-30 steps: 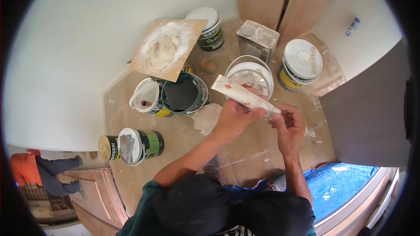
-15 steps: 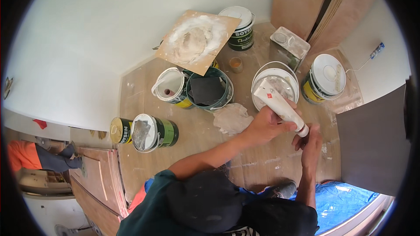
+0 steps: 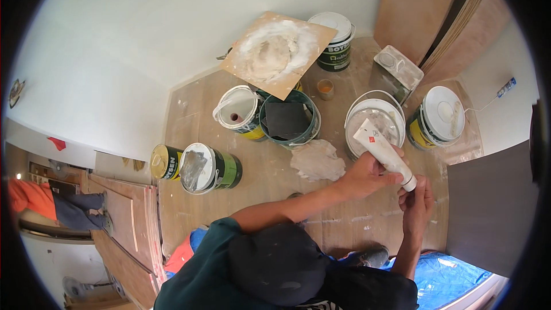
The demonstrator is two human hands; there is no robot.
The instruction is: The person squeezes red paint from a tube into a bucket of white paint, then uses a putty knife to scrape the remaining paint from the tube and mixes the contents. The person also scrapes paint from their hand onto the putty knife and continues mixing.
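Note:
My left hand point(image 3: 366, 177) is wrapped around a white squeeze tube point(image 3: 381, 147) that points down and to the right. The fingers of my right hand point(image 3: 416, 202) pinch the small white cap end of that tube point(image 3: 409, 184). Both hands hover above a dusty wooden floor, just in front of a white bucket point(image 3: 376, 121) with pale contents. A crumpled white rag point(image 3: 316, 161) lies to the left of my left hand.
Several paint cans stand around: a dark green bucket point(image 3: 290, 119), a tipped white pail point(image 3: 236, 110), two cans point(image 3: 209, 166) lying at left, a lidded can point(image 3: 437, 116) at right. A plywood board smeared with white filler point(image 3: 276, 50) rests on cans. Blue tarp point(image 3: 439, 278) below right.
The view has shifted, so the cans sit lower and nearer the middle. My hands with the tube have dropped a little; the right hand has stayed at the tube's cap end.

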